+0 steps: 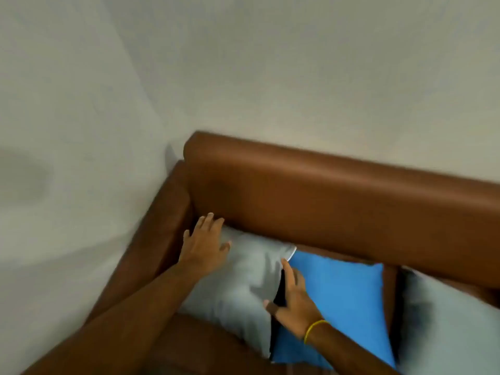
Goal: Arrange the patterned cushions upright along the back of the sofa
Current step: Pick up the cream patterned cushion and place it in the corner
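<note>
A grey cushion (pixel 243 282) leans in the left corner of the brown leather sofa (pixel 324 190), against the backrest. My left hand (pixel 205 244) lies flat on its upper left corner, fingers spread. My right hand (pixel 292 299), a yellow band at its wrist, rests with fingers apart on the cushion's right edge, where it meets a blue cushion (pixel 346 299). The blue cushion leans beside the grey one. Another grey cushion (pixel 446 328) sits at the far right, partly cut off. The frame is blurred and no pattern shows on the fabrics.
The sofa's left armrest (pixel 162 234) runs close beside the left hand. A pale wall (pixel 243 63) stands behind and to the left of the sofa. A strip of seat (pixel 205 345) shows in front of the cushions.
</note>
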Demonstrator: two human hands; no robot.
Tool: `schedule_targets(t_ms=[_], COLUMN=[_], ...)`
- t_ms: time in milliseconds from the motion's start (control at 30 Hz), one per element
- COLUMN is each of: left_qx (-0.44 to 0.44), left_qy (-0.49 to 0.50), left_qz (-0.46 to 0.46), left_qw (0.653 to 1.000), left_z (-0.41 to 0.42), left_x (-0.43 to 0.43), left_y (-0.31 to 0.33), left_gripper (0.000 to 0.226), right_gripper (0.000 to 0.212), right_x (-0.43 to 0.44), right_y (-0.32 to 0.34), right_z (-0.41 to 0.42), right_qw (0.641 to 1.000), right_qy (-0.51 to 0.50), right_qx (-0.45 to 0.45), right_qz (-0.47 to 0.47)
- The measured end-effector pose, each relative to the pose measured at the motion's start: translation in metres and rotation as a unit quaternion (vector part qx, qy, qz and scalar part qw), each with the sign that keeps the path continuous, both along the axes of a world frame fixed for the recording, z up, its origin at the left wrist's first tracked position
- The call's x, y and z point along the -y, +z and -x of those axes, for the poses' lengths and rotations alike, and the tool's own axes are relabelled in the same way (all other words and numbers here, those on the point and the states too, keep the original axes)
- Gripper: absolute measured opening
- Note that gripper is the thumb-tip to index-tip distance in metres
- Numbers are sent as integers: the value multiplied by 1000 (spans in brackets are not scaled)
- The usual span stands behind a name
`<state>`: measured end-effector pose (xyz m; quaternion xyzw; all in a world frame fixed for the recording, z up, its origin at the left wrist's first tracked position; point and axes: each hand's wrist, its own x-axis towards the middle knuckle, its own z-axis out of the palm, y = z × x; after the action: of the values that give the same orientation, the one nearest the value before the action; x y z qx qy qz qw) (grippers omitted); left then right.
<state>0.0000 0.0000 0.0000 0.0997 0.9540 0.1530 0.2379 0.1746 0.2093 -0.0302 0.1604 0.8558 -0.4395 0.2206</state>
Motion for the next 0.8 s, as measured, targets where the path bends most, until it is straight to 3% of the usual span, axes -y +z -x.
schedule_targets(t_ms=[67, 167, 233, 333, 400, 500, 533, 600, 633, 700, 733, 767, 800], left_qx=[50, 122, 157, 178, 184, 171, 159, 162, 181, 177, 156, 139, 124], left_qy=[129, 358, 418, 446, 453, 507, 531, 557, 554, 542, 532, 523, 512], left_qz=[-10, -84, -123, -163, -167, -200, -212, -233, -276, -396, -454, -490, -485], left_qw=[990, 922, 886, 862, 856, 820, 805, 781, 765, 719, 697, 684, 698], left_z=[10, 4, -15, -42, -47, -17, -4, 25, 45, 78, 92, 105, 117], left_x=[25, 83, 106, 122, 120, 113, 115, 125, 124, 118, 112, 108, 99], left_y=[-67, -162, -199, -213, -197, -150, -131, -100, -82, -61, -56, -56, -63], left_gripper=[85, 87, 89, 75, 67, 33, 29, 46, 47, 25, 14, 26, 38], right_gripper=[120, 125, 126, 120, 112, 92, 87, 78, 60, 25, 32, 45, 54], right_x=[10, 33, 47, 48, 40, 20, 11, -4, -11, -26, -34, -41, -51], right_y=[-71, -162, -202, -237, -227, -168, -148, -113, -97, -79, -73, -66, -69], right_z=[-5, -12, -14, -9, -2, 29, 44, 80, 102, 145, 166, 188, 208], right_qw=[996, 974, 964, 960, 961, 958, 954, 938, 924, 905, 885, 857, 836], right_qy=[-46, -115, -146, -169, -170, -162, -175, -202, -220, -249, -276, -312, -346], right_qx=[35, 113, 104, 85, 59, 78, 72, 83, 100, 128, 137, 138, 124], right_qz=[74, 160, 199, 209, 211, 224, 231, 269, 297, 320, 349, 385, 408])
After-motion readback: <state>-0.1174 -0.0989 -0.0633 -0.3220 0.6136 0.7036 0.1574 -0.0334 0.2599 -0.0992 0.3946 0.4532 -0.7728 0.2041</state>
